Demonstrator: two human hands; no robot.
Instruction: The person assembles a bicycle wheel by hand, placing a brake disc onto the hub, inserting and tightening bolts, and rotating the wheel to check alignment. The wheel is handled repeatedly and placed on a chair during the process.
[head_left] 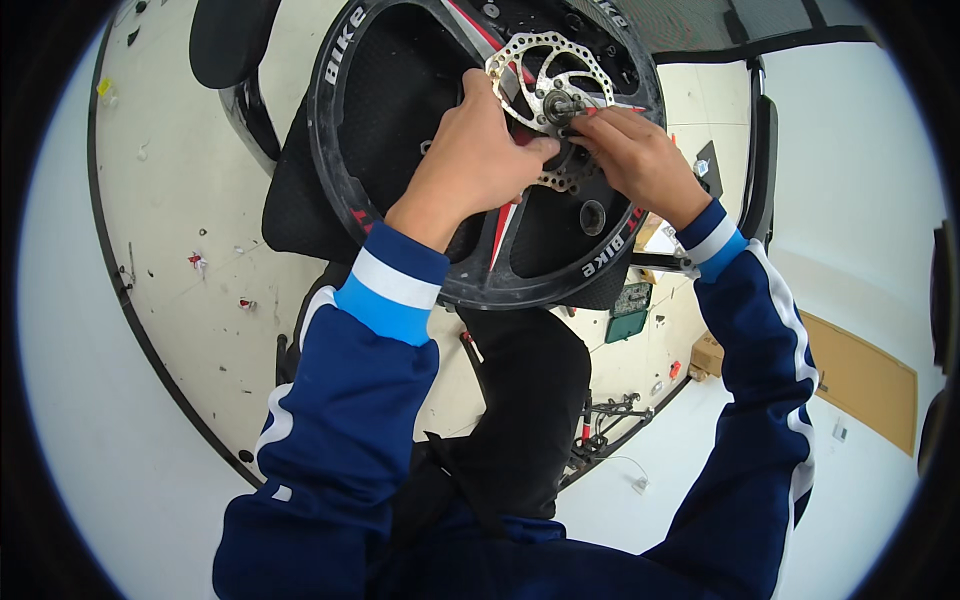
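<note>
A silver brake disc with a drilled edge lies over the hub of a black bicycle wheel with red-and-white marked spokes. My left hand grips the disc at its left side, index finger along the rim and thumb stretched toward the hub. Close by on the right, my right hand is pinched at the hub's axle end. Its thumb and fingertips meet around something small that I cannot make out. The wheel lies flat on a black chair seat in front of my knees.
Chair armrests stand left and right. An open green tool case sits on the floor at right, near a cardboard box and black bicycle parts. Small scraps lie scattered across the left floor.
</note>
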